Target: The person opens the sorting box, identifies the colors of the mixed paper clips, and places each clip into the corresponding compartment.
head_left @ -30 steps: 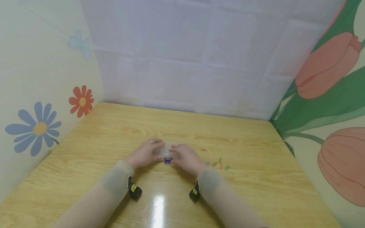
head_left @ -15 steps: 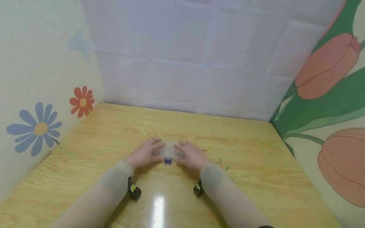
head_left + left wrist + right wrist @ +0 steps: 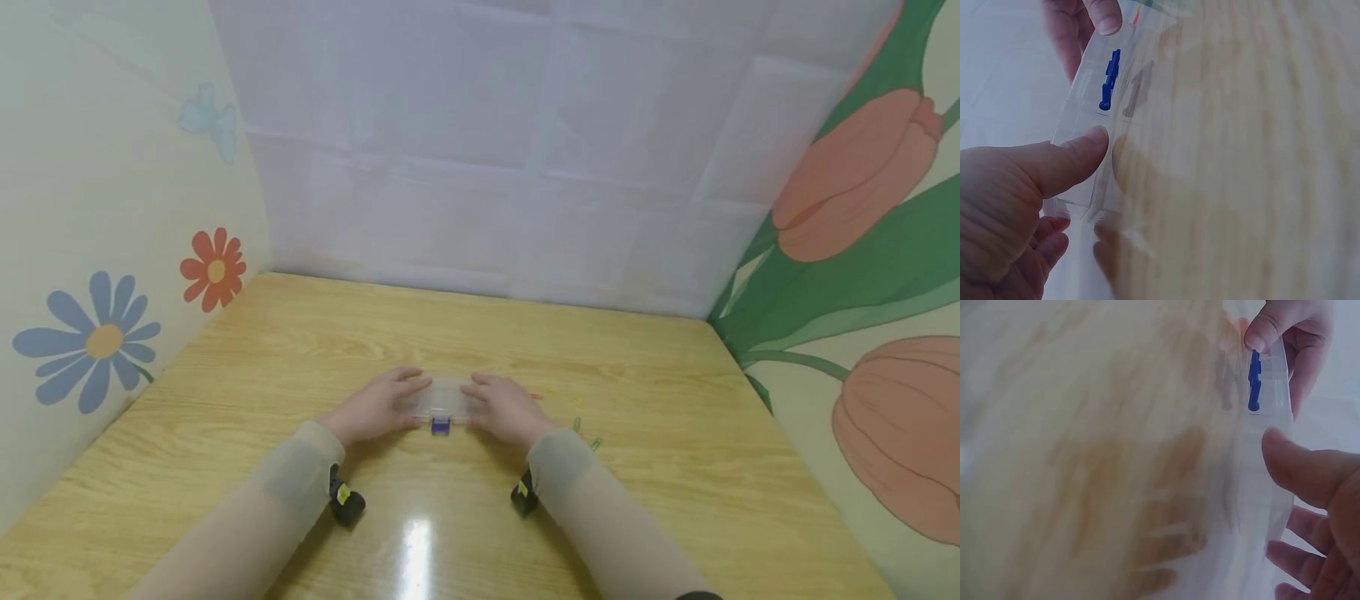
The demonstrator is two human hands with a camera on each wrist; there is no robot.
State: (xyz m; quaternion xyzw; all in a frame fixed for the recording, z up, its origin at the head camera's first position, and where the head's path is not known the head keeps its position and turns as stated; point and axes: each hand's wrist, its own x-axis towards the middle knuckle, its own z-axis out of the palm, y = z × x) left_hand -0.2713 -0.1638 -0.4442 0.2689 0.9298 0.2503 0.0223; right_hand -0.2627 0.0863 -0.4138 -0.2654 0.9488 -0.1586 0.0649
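Note:
A clear plastic box (image 3: 447, 400) with a blue latch (image 3: 440, 427) on its front side is at the middle of the table, long side toward me. My left hand (image 3: 377, 406) grips its left end; in the left wrist view the thumb (image 3: 1079, 159) presses the front wall and the fingers reach behind. At the opposite end, my right hand (image 3: 512, 410) holds the box the same way, its thumb (image 3: 1300, 465) against the front wall in the right wrist view. The blue latch (image 3: 1254, 381) sits between the two thumbs.
Several coloured paper clips lie on the table right of the box, among them a green clip (image 3: 596, 443) and a red one (image 3: 536, 396); the right wrist hides some. A white cloth (image 3: 487, 167) backs the wooden table (image 3: 637, 358), with flower-printed panels at both sides.
My right hand has slid right, from partly over the box's top to its right end, and its wrist now covers more paper clips. The left hand has barely moved.

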